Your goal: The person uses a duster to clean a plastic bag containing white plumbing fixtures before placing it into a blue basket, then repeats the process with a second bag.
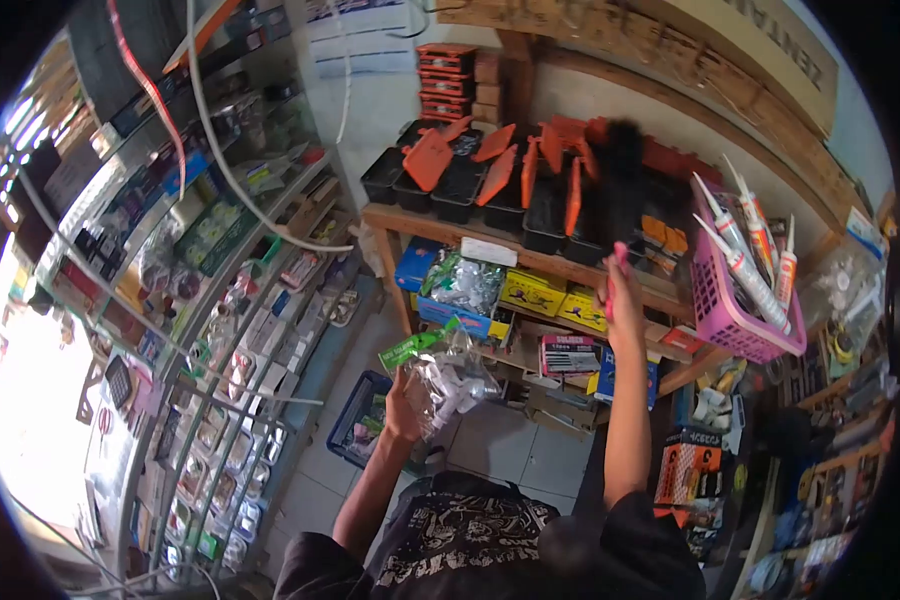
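Observation:
My left hand [402, 408] is closed on a clear plastic bag [452, 385] with a green header and white pieces inside, held over the floor in front of the shelf. Raised at the right, my right hand [620, 295] grips the pink handle of a duster [622, 165]. Its dark, fluffy head is blurred and overlaps the row of black bins [545, 222] with orange lids on the shelf top. Several of those lids stand open.
A pink basket [735, 325] with sealant tubes [755, 255] stands right of the bins. Below are yellow boxes [532, 293]. A blue crate [348, 422] sits on the tiled floor. Packed racks [220, 380] line the left, and a white cable [232, 170] hangs overhead.

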A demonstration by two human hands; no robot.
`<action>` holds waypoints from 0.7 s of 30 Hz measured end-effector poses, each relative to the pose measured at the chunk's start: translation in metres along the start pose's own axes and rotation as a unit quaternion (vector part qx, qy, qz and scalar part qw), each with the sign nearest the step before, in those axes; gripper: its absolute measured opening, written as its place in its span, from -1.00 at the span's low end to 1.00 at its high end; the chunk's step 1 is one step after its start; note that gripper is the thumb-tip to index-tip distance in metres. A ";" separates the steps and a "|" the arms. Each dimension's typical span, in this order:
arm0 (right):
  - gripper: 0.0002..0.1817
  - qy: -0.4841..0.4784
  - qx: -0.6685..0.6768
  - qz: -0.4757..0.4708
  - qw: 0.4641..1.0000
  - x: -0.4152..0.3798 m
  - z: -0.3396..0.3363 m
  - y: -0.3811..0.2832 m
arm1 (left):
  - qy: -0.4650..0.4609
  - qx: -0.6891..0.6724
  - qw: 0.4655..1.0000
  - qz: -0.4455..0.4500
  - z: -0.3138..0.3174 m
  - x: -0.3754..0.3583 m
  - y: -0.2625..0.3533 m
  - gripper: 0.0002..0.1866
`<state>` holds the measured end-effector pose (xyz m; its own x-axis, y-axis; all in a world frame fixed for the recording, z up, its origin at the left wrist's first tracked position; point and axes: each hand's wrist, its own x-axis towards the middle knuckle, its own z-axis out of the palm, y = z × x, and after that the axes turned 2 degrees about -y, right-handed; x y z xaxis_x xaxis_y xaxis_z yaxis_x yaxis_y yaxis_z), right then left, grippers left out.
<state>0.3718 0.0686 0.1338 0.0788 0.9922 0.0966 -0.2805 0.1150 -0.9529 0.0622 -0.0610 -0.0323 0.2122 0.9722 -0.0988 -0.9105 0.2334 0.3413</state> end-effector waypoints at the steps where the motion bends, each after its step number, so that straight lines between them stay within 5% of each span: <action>1: -0.64 0.000 -0.010 -0.030 0.999 -0.011 -0.002 0.005 | 0.001 -0.008 1.000 0.021 0.002 -0.001 0.007 -0.32; 3: -0.72 -0.025 -0.033 -0.026 0.999 -0.049 -0.001 0.008 | 0.004 -0.015 0.998 0.064 -0.001 -0.001 0.020 -0.30; 8: -0.47 -0.030 -0.058 0.019 0.998 -0.147 -0.010 0.075 | 0.041 -0.045 0.991 0.122 0.001 -0.004 0.051 -0.31; 9: -0.84 -0.035 -0.058 0.023 0.997 -0.169 -0.013 0.094 | 0.020 -0.050 0.991 0.122 0.008 -0.005 0.056 -0.31; 10: -0.87 -0.112 -0.032 0.088 0.989 -0.190 -0.005 0.091 | -0.001 -0.054 0.991 0.120 0.013 -0.004 0.060 -0.30; 14: -0.84 -0.166 -0.100 0.153 0.969 -0.227 -0.006 0.130 | -0.036 -0.061 0.990 0.118 0.012 0.008 0.066 -0.34; 16: -0.81 -0.299 -0.309 0.039 0.902 -0.228 -0.002 0.132 | 0.033 -0.047 0.991 0.118 0.014 0.015 0.065 -0.38; 21: -0.77 -0.282 -0.329 -0.006 0.901 -0.222 -0.002 0.127 | -0.010 -0.064 0.991 0.117 0.014 0.016 0.065 -0.43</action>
<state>0.3203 -0.1368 -0.0095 -0.4733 0.8788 0.0614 0.3601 0.2566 -0.8969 0.0111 -0.0302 0.0017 -0.0045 0.9999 -0.0121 -0.9729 -0.0016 0.2314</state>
